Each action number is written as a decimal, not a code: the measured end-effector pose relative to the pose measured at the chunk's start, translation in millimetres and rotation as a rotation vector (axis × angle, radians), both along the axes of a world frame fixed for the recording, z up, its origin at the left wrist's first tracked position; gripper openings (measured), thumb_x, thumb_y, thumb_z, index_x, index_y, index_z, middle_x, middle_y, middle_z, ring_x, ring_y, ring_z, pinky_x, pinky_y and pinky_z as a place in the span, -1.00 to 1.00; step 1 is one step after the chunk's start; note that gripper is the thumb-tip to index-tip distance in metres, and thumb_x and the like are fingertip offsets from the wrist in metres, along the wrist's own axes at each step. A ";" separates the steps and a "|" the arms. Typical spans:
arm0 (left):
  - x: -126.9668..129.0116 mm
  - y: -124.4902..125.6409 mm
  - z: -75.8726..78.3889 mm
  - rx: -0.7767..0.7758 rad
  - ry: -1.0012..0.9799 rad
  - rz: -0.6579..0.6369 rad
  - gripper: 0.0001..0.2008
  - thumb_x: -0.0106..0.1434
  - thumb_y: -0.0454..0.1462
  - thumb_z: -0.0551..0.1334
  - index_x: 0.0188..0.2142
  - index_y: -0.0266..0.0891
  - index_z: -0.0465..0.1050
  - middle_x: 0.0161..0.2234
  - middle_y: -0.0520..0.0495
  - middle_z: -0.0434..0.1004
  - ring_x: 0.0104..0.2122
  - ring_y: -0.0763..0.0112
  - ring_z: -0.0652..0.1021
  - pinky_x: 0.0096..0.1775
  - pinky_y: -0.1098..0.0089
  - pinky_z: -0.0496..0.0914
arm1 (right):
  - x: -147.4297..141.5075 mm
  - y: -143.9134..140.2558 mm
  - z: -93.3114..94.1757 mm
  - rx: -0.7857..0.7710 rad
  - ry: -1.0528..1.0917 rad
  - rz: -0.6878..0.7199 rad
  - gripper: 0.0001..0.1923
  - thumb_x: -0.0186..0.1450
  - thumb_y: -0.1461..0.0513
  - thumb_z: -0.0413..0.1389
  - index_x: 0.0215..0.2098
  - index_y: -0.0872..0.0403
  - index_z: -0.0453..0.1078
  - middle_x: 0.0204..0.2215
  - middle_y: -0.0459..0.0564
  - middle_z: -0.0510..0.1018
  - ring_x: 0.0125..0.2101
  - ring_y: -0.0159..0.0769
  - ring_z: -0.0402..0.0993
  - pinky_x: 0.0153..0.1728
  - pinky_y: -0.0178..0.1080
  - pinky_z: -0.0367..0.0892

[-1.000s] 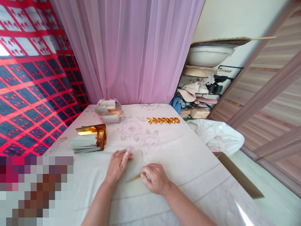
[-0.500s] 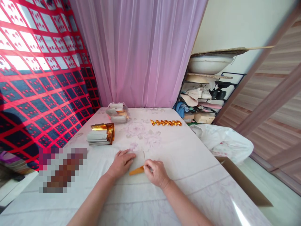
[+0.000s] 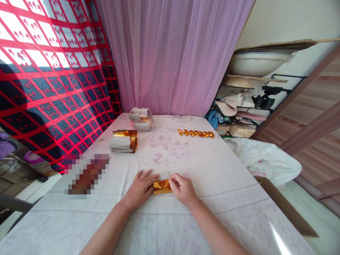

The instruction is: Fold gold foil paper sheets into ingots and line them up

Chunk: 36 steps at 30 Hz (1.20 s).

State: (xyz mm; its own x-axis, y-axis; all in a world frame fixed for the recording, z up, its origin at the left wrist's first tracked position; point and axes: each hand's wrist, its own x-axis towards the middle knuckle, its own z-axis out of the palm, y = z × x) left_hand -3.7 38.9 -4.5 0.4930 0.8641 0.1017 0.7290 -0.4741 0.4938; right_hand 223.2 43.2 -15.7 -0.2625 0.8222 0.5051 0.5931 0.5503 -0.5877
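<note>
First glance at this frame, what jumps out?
Near the table's front edge, the left hand and right hand press on a gold foil sheet between them. A row of folded gold pieces lies at the far side, and a stack of foil sheets sits far left, before a pink curtain.

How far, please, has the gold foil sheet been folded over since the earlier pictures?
Yes, more gold shows: the gold foil sheet now lies folded over between both hands, on the tablecloth.
</note>
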 end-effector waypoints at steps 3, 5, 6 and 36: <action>0.2 0.8 -2.2 0.028 -0.016 -0.008 -0.49 0.19 -0.44 0.10 0.07 0.03 0.48 0.12 -0.03 0.51 0.27 0.06 0.29 0.25 -0.19 0.05 | -0.6 6.7 0.7 0.039 -0.048 -0.024 -0.85 0.30 0.24 0.01 -0.41 0.02 0.38 -0.54 -0.10 0.55 -0.50 -0.36 0.49 -0.41 -0.36 0.29; 0.0 1.3 -6.0 0.039 -0.016 -0.004 -0.46 0.19 -0.44 0.09 0.10 0.03 0.45 0.11 -0.03 0.51 0.27 0.06 0.29 0.25 -0.18 0.06 | -1.0 12.1 1.8 0.045 -0.093 -0.033 -0.86 0.29 0.25 0.04 -0.42 0.01 0.37 -0.50 -0.10 0.55 -0.45 -0.35 0.49 -0.37 -0.34 0.29; -0.2 1.4 -8.3 0.047 -0.020 0.005 -0.43 0.17 -0.45 0.09 0.13 0.01 0.41 0.12 -0.05 0.50 0.26 0.07 0.30 0.25 -0.17 0.06 | -1.2 15.0 2.3 0.039 -0.115 -0.039 -0.87 0.28 0.26 0.05 -0.43 0.01 0.37 -0.49 -0.10 0.54 -0.44 -0.35 0.49 -0.36 -0.34 0.28; -4.5 -4.1 -14.2 0.184 0.049 0.009 -0.49 0.24 -0.44 0.04 0.12 -0.04 0.43 0.20 -0.08 0.40 0.21 0.11 0.36 0.21 -0.10 0.23 | -4.8 30.9 -5.3 -0.069 -0.348 -0.094 -0.94 0.30 0.25 0.11 -0.27 -0.02 0.42 -0.33 -0.05 0.49 -0.30 -0.27 0.44 -0.29 -0.26 0.29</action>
